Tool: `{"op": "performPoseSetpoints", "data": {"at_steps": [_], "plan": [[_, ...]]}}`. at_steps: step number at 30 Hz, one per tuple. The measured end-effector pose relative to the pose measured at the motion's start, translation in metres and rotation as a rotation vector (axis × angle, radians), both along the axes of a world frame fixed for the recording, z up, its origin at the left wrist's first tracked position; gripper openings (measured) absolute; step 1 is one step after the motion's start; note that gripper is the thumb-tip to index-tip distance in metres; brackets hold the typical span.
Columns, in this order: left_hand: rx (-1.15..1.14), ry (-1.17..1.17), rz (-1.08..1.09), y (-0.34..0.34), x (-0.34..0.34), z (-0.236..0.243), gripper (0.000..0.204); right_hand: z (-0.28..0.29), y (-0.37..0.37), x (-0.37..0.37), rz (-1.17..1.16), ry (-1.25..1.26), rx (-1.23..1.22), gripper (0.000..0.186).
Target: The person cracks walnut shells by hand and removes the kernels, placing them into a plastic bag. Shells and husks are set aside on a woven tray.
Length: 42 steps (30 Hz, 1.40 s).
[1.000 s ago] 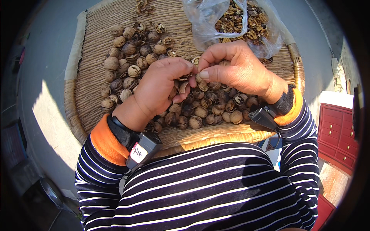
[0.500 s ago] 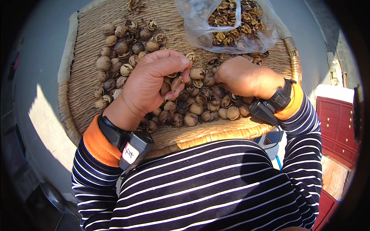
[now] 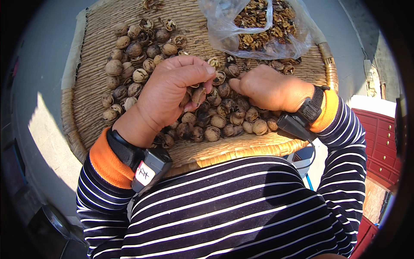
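My left hand (image 3: 166, 88) is closed, its thumb and fingers pinching a cracked piece of walnut shell (image 3: 198, 96). More shell shows in the palm beside it. To the right, my right hand (image 3: 269, 88) is bent over the pile with its back up. One digit points left against the walnuts (image 3: 224, 90), while the other fingers curl under, and whatever they hold is hidden. An opened half shell (image 3: 219, 77) and a darker walnut (image 3: 232, 70) lie between the hands. Whole and cracked walnuts (image 3: 212, 134) spread below both hands.
Everything lies on a woven wicker tray (image 3: 92, 93) with a thick rim. A clear plastic bag (image 3: 220, 32) of walnut kernels (image 3: 267, 26) stands at the far right. More walnuts (image 3: 114, 67) cover the left side. A red drawer cabinet (image 3: 379, 142) stands at right.
My right hand has shifted a little left, and one digit now sticks out toward the walnuts. Walnuts between the hands have moved. My left hand keeps its pinch on the shell.
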State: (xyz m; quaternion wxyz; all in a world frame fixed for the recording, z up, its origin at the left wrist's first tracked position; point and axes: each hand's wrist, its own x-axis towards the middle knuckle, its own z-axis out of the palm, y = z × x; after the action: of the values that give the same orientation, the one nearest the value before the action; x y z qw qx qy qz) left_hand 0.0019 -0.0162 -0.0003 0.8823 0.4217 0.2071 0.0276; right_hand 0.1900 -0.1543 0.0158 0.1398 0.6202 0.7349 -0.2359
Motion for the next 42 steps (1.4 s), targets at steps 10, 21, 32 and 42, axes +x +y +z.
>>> {"op": "performPoseSetpoints", "data": {"at_steps": [10,21,32,42], "plan": [[0.002,0.024,0.018,-0.001,0.002,-0.001,0.015,-0.01,0.002,0.01,-0.013,0.094,0.028,0.017],[-0.159,0.081,-0.087,-0.012,0.004,-0.004,0.023,0.047,0.011,0.006,-0.58,0.967,0.014,0.014],[-0.206,-0.074,-0.182,-0.015,0.005,-0.008,0.043,0.033,0.011,-0.016,-0.554,1.256,0.179,0.016],[-0.072,-0.207,0.066,0.003,0.0,0.006,0.02,0.027,0.011,-0.022,-0.4,0.973,0.609,0.014]]}}
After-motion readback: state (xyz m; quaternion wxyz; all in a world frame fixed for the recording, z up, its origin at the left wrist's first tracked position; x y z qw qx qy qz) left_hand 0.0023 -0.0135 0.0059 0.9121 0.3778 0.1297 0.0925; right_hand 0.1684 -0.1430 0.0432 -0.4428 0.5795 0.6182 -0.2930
